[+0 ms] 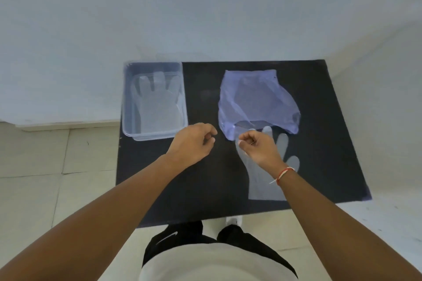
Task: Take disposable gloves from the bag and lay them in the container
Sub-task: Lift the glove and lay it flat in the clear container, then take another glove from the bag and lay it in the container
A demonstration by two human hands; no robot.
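A translucent purple bag [258, 102] lies on the black table, its mouth facing me. A clear disposable glove [267, 187] lies flat just below the bag, fingers pointing toward it, partly hidden under my right wrist. My right hand [258, 148] hovers over that glove with fingers pinched on its edge near the bag's mouth. My left hand [194, 141] hangs loosely curled between bag and container, holding nothing. The clear plastic container [127, 107] sits at the table's far left with at least one clear glove [157, 100] lying flat inside.
The black table [205, 189] stands against a white wall. Pale tiled floor shows to the left and below. My legs and a shoe are at the table's near edge.
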